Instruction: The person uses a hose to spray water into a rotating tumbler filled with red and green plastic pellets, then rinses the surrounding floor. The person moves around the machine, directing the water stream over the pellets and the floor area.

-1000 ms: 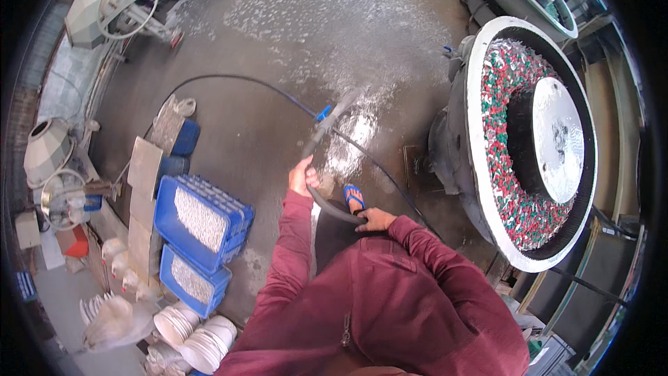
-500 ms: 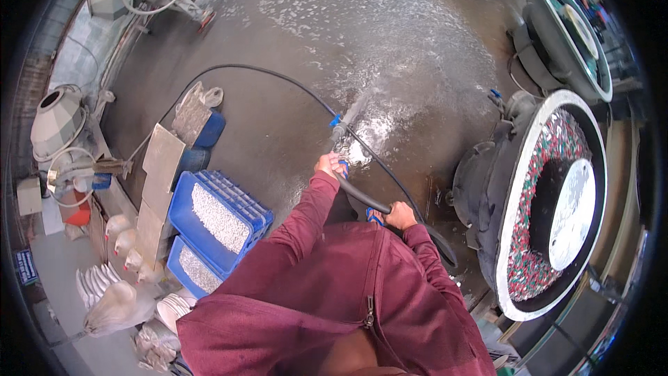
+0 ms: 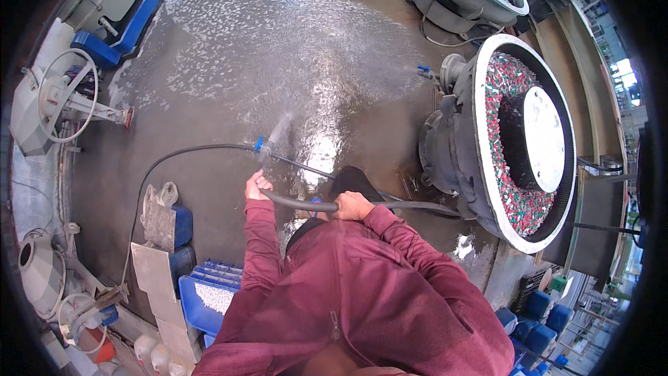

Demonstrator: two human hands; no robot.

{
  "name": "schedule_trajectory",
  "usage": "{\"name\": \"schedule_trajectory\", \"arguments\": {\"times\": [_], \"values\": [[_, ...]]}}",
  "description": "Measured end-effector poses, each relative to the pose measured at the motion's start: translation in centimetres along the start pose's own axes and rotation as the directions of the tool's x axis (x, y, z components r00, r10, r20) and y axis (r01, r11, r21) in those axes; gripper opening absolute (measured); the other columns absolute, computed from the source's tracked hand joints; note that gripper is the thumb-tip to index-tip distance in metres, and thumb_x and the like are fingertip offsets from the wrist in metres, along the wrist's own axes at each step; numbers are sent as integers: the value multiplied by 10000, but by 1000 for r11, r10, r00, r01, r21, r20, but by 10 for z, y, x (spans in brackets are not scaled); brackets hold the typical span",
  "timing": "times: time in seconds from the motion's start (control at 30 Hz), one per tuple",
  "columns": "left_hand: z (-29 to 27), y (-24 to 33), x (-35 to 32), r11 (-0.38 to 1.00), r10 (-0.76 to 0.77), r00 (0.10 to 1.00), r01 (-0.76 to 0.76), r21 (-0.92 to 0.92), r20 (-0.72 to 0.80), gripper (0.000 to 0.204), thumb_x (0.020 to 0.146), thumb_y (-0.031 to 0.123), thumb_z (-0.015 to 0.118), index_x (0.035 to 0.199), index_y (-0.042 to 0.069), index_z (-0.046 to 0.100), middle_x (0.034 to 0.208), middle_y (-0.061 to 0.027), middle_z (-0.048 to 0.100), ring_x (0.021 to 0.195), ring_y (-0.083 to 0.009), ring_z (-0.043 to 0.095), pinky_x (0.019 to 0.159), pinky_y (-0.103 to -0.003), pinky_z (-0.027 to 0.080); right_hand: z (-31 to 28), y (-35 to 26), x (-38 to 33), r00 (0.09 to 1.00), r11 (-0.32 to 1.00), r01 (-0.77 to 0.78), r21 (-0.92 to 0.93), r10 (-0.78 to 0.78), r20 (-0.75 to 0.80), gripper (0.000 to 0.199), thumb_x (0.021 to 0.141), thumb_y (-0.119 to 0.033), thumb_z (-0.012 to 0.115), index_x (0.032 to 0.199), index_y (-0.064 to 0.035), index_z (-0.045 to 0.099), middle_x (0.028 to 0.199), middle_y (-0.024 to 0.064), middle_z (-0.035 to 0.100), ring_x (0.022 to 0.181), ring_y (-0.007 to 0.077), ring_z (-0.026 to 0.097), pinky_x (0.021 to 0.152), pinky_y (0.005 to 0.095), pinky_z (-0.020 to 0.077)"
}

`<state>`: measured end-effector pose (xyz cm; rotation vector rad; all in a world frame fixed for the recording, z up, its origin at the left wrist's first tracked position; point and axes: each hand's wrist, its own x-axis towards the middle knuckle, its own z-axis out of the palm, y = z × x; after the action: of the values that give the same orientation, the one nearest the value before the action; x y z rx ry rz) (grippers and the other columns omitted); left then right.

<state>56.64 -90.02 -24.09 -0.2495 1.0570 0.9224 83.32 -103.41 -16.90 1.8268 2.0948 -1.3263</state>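
Note:
My left hand [image 3: 258, 185] is closed around the front end of a dark hose [image 3: 299, 203], just behind its grey nozzle [image 3: 265, 156]. A small blue valve lever [image 3: 259, 143] sits on the nozzle. From its tip a jet of water [image 3: 281, 126] sprays forward onto the wet floor. Farther back along the same hose, my right hand [image 3: 353, 205] is wrapped over it, in front of my body. The hose runs on to the right, toward the foot of a round machine. A thinner black line [image 3: 188, 147] lies in an arc on the floor beyond my hands.
At right stands a round bowl machine [image 3: 480, 122] filled with red, green and white pieces; a second bowl [image 3: 473, 1] is behind it. Blue crates [image 3: 202, 315] with white pellets are at lower left. Grey barrel machines [image 3: 43, 271] line the left side. Foam streaks the floor [image 3: 229, 42] ahead.
The view has shifted forward and turned. The crates now appear lower and the bowl machine higher. Both hands and the nozzle have moved left in the picture, keeping their hold on the hose.

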Motion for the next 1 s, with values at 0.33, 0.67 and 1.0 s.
{"name": "schedule_trajectory", "arguments": {"times": [0.33, 0.67, 1.0], "values": [[154, 111, 62, 980, -58, 995, 42, 195, 78, 165, 841, 123, 598, 911, 28, 483, 502, 75, 345, 383, -28, 306, 386, -191, 298, -97, -6, 98, 975, 971, 123, 203, -79, -209, 329, 668, -339, 594, 750, -27, 664, 723, 214, 624, 713, 388, 617, 670, 456, 495], [368, 158, 182, 569, -154, 973, 230, 789, -172, 227, 830, 141, 596, 973, -16, 516, 528, 71, 329, 390, -33, 296, 371, -188, 268, -263, 32, 183, 1000, 846, -1, 533, 11, -15, 357, 670, -337, 580, 790, -8, 650, 777, 219, 634, 783, 386, 619, 697, 461, 486], [573, 39, 346, 130, -377, 921, 163, 978, -103, 217, 814, 216, 624, 882, 14, 581, 576, 54, 372, 401, -52, 315, 359, -226, 274, -349, 136, 215, 925, 627, -185, 757, 372, -81, 387, 659, -393, 597, 823, -51, 674, 797, 199, 643, 789, 360, 628, 702, 441, 491]]}}
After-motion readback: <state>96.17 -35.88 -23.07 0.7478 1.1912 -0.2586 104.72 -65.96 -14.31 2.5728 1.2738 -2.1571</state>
